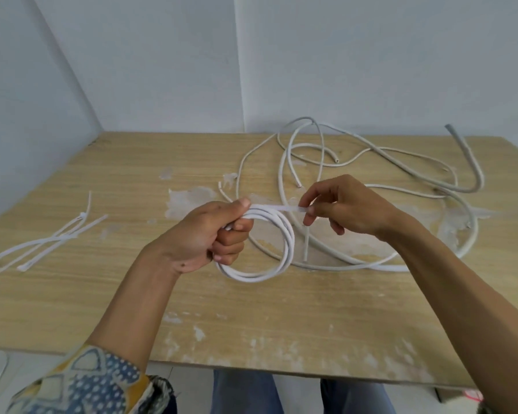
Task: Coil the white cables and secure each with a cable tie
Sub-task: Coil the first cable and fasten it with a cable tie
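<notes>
Head view: left hand (210,237) curled tight round a small coil of round white cable (253,277), over the pale wooden tabletop (102,294); right hand (350,209) pinches a flat white cable tie (281,207) stretched from the coil; spare white ties (42,245) lie left; loose white cables (281,168) behind; pale grey walls (371,55).

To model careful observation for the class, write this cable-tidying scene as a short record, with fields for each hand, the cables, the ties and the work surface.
Left hand: grips the coiled white cable where its loops meet
Right hand: pinches one end of a cable tie
Tie in use: stretched between the two hands
Spare ties: several, lying crossed at the left
Loose cables: tangled at the far right, not yet coiled
Surface: wooden table with worn pale patches
</notes>
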